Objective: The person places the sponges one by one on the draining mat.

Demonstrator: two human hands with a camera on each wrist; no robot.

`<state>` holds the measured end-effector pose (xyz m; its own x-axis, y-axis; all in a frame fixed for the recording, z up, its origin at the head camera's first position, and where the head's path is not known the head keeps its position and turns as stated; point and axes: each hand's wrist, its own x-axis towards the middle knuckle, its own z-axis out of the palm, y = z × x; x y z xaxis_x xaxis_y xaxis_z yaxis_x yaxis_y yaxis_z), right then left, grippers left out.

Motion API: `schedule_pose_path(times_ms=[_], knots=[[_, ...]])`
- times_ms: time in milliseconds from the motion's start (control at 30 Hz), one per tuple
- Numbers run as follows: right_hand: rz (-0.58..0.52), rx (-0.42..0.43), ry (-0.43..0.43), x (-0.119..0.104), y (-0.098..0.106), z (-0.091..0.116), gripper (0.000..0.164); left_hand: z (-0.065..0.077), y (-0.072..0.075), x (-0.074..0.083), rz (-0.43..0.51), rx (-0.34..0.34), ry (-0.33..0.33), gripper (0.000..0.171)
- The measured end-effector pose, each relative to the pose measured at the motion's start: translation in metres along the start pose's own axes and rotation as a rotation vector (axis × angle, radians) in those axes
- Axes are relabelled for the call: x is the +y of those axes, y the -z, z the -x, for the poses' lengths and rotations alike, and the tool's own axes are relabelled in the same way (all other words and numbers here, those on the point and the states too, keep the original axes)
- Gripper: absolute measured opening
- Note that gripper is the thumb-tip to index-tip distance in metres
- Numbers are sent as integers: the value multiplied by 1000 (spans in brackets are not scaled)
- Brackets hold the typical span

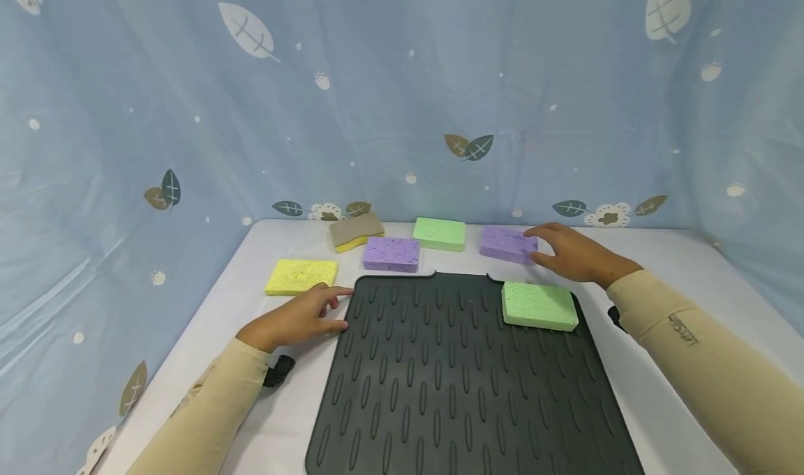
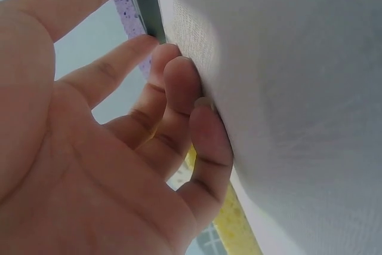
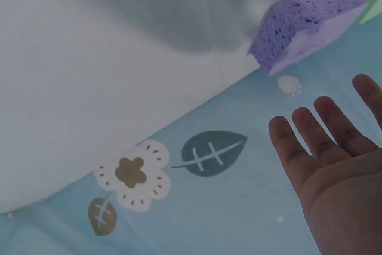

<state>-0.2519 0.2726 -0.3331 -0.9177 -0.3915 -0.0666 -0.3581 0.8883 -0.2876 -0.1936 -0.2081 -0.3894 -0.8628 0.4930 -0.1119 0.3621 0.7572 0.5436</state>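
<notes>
In the head view my left hand (image 1: 298, 316) is at the left edge of a dark ribbed mat (image 1: 440, 363). Its thumb and index finger reach that edge, and the left wrist view shows the other fingers loosely bent. My right hand (image 1: 574, 253) is beside the right-hand purple sponge (image 1: 502, 245), with fingers spread. In the right wrist view, those fingers appear apart from the purple sponge (image 3: 307, 25). A light green sponge (image 1: 539, 306) lies on the mat's far right corner, just below my right hand.
Behind the mat sit another purple sponge (image 1: 391, 255), a second green sponge (image 1: 440, 234) and a brown-and-yellow sponge (image 1: 356, 230). A yellow sponge (image 1: 301, 277) lies beyond my left hand. The white table (image 1: 276, 398) ends at a blue patterned curtain (image 1: 377, 91).
</notes>
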Motion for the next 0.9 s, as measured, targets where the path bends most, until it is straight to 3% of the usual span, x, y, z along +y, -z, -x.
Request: schedule_pose_path(times_ms=[500, 900], knots=[[-13, -74, -57, 23, -12, -23, 56, -2, 0, -4, 28, -25, 30, 64], [-52, -94, -78, 23, -19, -34, 62, -3, 0, -7, 30, -28, 39, 65]])
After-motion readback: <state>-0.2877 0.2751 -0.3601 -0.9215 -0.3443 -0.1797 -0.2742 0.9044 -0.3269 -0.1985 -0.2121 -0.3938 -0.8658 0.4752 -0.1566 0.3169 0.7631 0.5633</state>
